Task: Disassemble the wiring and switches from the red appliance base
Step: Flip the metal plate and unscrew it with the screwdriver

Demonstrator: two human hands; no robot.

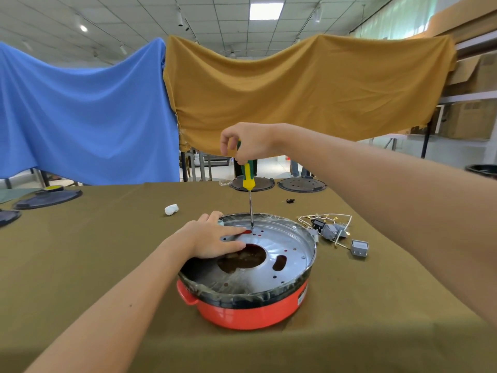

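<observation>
The red appliance base (250, 309) sits on the olive-covered table (107, 265) at lower centre of the frame, its silver inner plate (282, 254) facing up. The left hand (212, 238) lies flat on that plate with fingers extended, steadying it. The right hand (247, 142), above centre, curls its fingers round the handle of a yellow-green screwdriver (247, 176), held upright with its tip on a screw near the plate's far edge. A bundle of wiring and switches (333, 232) already lies to the right of the base. The step in hand looks like unscrewing the plate; next, turning while pressing straight down.
</observation>
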